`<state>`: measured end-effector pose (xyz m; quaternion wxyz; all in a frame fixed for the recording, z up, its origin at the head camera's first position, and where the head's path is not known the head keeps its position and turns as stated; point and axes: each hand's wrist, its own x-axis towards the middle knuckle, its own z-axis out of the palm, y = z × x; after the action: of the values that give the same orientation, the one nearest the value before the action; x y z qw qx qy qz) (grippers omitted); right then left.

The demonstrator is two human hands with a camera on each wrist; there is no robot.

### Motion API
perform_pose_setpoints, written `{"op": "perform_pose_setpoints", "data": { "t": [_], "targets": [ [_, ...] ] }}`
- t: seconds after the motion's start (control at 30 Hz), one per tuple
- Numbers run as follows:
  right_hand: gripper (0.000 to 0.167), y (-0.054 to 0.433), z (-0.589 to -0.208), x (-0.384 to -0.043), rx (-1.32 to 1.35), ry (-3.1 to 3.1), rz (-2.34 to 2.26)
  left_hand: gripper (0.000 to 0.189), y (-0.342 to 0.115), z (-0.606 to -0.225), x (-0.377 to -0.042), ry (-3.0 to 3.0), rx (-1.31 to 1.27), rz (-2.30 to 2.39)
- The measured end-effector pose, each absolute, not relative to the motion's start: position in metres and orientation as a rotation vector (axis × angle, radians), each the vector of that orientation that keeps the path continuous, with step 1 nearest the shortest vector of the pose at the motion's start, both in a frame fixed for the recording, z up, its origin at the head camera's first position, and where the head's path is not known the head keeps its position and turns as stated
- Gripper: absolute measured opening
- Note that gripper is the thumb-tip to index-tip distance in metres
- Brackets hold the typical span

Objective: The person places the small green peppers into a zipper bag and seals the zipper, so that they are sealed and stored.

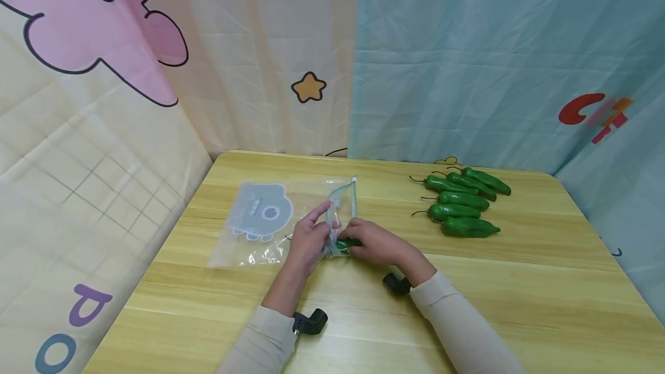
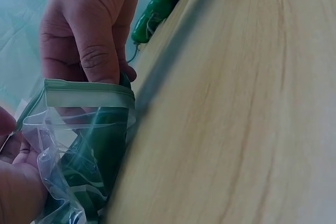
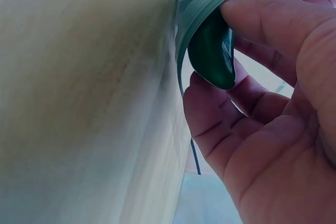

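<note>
Six peppers (image 1: 462, 199), loosely bunched on the table's (image 1: 519, 305) right, presumably for easy reach. One bag (image 1: 277, 206), clear, printed, laid flat but for the raised mouth; lip pinched in the left hand (image 1: 307, 240), apparently to hold the mouth apart. One pepper (image 3: 212, 51) in that mouth, tip outside, pinched between the right hand's (image 1: 376, 242) thumb and fingers, seemingly to steady it. Surface: pale wood grain, faint gloss. Surround: creased cloth (image 1: 467, 74), cream and blue, one orange star (image 1: 309, 87).
</note>
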<state>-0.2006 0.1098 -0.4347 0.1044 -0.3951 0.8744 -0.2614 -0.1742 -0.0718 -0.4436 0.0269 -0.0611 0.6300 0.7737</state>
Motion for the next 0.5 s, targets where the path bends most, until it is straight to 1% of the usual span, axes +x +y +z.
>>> {"op": "perform_pose_setpoints", "data": {
  "t": [0.5],
  "targets": [
    [0.029,0.1096,-0.4350,-0.2014,-1.236,2.583,-0.803,0.062,-0.0750,-0.4431,-0.1751,1.902,-0.152,2.392]
  ]
}}
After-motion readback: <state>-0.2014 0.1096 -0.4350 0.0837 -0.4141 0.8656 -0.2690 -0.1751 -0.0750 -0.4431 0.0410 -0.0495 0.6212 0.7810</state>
